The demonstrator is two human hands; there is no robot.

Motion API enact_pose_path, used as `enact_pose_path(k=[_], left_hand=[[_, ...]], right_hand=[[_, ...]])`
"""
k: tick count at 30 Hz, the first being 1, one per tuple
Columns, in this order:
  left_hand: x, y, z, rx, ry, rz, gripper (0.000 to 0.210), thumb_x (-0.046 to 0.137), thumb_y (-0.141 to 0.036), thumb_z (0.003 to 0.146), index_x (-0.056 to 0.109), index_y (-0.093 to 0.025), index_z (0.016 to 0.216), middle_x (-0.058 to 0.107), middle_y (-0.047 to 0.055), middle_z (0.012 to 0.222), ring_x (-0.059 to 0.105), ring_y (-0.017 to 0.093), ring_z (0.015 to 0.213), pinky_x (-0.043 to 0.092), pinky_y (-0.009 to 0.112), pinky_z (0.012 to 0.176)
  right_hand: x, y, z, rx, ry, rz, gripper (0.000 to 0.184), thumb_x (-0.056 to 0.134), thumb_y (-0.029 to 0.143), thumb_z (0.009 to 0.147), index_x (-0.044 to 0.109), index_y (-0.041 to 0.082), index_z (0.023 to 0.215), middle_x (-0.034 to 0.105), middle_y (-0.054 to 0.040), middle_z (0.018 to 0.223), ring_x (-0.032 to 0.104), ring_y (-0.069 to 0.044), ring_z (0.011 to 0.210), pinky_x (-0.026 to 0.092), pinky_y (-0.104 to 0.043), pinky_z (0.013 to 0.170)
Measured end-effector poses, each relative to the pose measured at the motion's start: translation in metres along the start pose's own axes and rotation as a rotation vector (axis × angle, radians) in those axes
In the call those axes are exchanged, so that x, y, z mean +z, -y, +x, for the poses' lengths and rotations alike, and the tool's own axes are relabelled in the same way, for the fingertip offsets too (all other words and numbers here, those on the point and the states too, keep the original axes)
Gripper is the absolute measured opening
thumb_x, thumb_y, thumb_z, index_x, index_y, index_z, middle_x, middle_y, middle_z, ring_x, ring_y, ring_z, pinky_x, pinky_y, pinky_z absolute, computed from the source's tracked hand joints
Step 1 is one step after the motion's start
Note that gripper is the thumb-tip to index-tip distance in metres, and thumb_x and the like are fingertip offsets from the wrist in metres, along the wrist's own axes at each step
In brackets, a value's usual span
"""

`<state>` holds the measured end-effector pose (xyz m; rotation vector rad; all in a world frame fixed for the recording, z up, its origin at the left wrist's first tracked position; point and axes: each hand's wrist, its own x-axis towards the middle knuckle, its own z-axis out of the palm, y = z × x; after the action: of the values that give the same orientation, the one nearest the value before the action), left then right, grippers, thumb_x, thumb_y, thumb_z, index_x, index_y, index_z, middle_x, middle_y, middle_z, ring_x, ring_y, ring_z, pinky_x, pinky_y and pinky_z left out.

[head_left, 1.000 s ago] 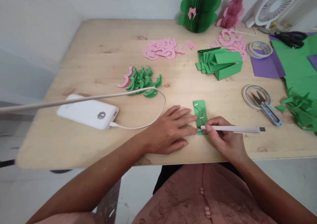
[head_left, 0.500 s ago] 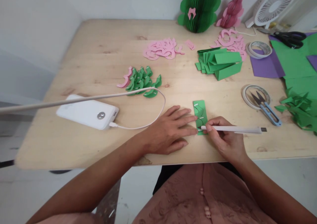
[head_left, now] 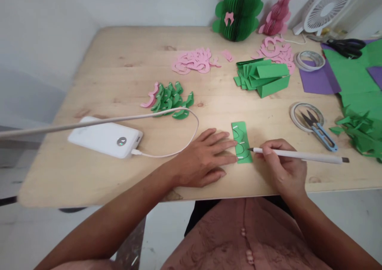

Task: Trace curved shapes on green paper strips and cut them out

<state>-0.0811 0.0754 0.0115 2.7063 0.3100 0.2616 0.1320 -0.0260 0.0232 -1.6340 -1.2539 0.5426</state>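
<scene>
Small green strip (head_left: pixel 241 142) lying flat near the front edge of the table (head_left: pixel 119 75), curved lines drawn on it and a few white marks down its left side. Left hand (head_left: pixel 203 158) spread flat, fingertips (head_left: pixel 231 144) pressing just the left edge of the strip. Right hand (head_left: pixel 283 168) closed around a white pen (head_left: pixel 298 155), tip sitting right at the strip's right edge.

Biggest worry here: strip pinned on one side only, so any sideways push from the pen probably swivels or creeps it, and the curve goes wonky. Too much pressure maybe wrinkles or tears such thin paper. Fingertips also very close to the lines, so a smudge or a bump seems likely. Charging cable (head_left: pixel 179 115) looping just left of that hand from the power bank (head_left: pixel 104 136), easy to snag. Snips (head_left: pixel 319 131) on a tape roll (head_left: pixel 307 117) to the right, well apart, no real bother.
</scene>
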Motion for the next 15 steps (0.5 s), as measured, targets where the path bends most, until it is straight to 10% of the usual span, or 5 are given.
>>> enact_pose_path(k=[7, 15], left_hand=[[0.0, 0.0, 0.0, 0.004, -0.007, -0.006, 0.036, 0.052, -0.038, 0.093, 0.061, -0.028, 0.126, 0.048, 0.006, 0.149, 0.035, 0.031, 0.141, 0.02, 0.052, 0.118], [0.001, 0.001, 0.0, 0.015, -0.016, -0.016, 0.037, 0.052, -0.038, 0.094, 0.061, -0.028, 0.128, 0.048, 0.006, 0.149, 0.036, 0.031, 0.14, 0.018, 0.051, 0.118]], right_hand=[[-0.014, -0.006, -0.003, -0.214, 0.124, -0.208, 0.023, 0.055, 0.021, 0.095, 0.064, 0.022, 0.116, 0.075, -0.0046, 0.097, 0.07, -0.019, 0.093, 0.055, -0.031, 0.082], [-0.014, -0.017, -0.003, -0.601, 0.197, -0.484, 0.023, 0.056, 0.012, 0.092, 0.065, 0.014, 0.114, 0.075, -0.0118, 0.099, 0.067, -0.023, 0.09, 0.054, -0.036, 0.08]])
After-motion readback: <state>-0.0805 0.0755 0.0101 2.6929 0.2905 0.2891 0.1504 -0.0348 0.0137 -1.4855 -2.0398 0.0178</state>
